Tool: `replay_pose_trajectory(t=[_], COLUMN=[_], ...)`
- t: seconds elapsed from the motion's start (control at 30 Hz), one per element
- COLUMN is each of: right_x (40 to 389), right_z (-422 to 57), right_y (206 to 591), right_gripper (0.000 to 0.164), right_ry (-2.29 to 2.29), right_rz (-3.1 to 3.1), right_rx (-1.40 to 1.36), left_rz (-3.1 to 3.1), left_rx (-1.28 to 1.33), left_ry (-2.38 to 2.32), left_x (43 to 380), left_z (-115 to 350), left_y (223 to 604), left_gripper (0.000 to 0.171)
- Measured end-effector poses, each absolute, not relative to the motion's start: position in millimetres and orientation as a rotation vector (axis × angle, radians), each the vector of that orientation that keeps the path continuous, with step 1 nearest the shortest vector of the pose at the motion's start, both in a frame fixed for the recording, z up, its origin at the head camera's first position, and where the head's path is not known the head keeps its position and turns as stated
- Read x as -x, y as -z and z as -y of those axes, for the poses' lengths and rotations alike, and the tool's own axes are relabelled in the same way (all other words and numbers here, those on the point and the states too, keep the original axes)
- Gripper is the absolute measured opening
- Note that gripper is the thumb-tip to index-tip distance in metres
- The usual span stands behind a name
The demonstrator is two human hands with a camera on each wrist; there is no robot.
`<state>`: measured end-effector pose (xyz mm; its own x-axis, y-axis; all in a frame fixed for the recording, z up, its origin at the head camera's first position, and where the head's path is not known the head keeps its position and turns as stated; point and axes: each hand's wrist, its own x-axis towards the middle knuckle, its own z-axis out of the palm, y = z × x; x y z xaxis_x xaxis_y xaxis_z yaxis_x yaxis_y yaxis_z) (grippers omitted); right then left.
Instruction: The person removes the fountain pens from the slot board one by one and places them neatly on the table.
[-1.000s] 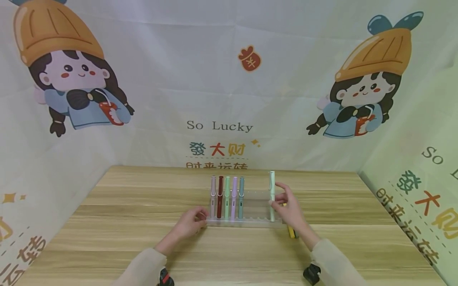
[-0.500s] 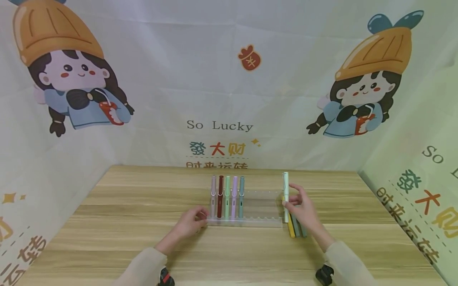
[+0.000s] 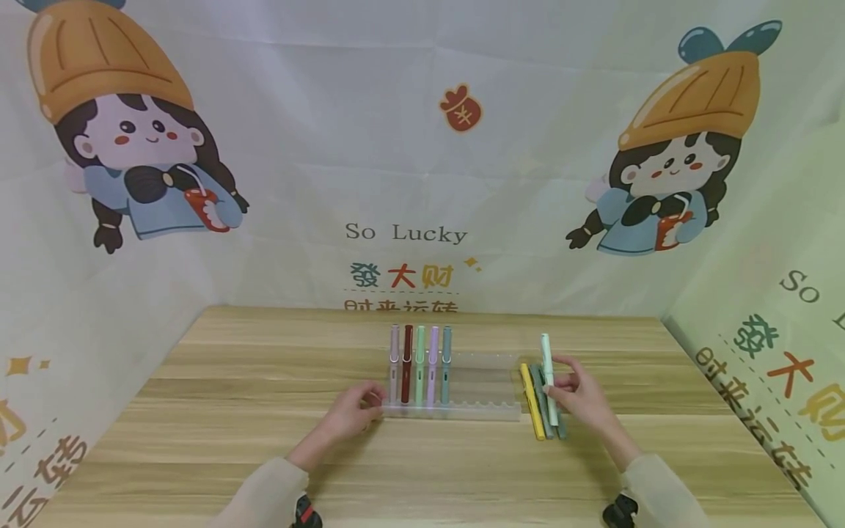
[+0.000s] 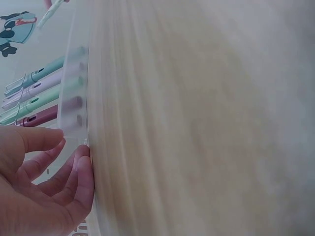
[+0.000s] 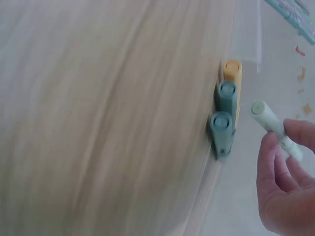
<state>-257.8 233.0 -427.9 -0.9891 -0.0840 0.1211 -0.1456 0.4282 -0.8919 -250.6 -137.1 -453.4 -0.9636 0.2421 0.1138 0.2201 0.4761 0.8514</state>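
My right hand (image 3: 581,396) pinches a pale mint pen (image 3: 548,378), held nearly upright over the pens lying right of the rack. In the right wrist view, the thumb and fingertips grip the mint pen (image 5: 268,119) around its middle. My left hand (image 3: 353,411) holds the left end of a clear acrylic pen rack (image 3: 485,413), its fingers curled at the corner. In the left wrist view, thumb and fingertips sit at the rack's end (image 4: 74,115). Several capped pens stand in the rack's left half: greyish mauve (image 3: 394,367), dark red (image 3: 406,367), green (image 3: 419,367), lilac (image 3: 433,367) and blue-grey (image 3: 446,367).
On the wooden table (image 3: 264,367), right of the rack, lie a yellow pen (image 3: 532,403) and two grey-green pens, their ends (image 5: 227,89) showing in the right wrist view. A printed cloth (image 3: 317,147) hangs behind the table.
My right hand has carried the mint pen from the rack's right end rightward and lower, over the lying pens, uncovering them. My left hand and the rack stay in place.
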Motion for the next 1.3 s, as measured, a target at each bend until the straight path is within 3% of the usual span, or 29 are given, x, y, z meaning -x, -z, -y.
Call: replay_pose_trajectory(t=[0.47, 1.3], right_x=[256.1, 262.0], right_z=[-257.9, -258.9], right_y=[432.2, 435.6], right_gripper=[0.047, 0.04], right_ry=[-1.651, -1.431], right_rz=[2.727, 2.924], right_rx=[-0.192, -0.065], left_rz=[-2.686, -2.664], left_rx=[-0.408, -0.409], left_ry=[-1.526, -1.528], left_x=[249.6, 249.2], left_z=[137.8, 137.7], left_y=[452.3, 451.3], left_gripper=[0.014, 0.015])
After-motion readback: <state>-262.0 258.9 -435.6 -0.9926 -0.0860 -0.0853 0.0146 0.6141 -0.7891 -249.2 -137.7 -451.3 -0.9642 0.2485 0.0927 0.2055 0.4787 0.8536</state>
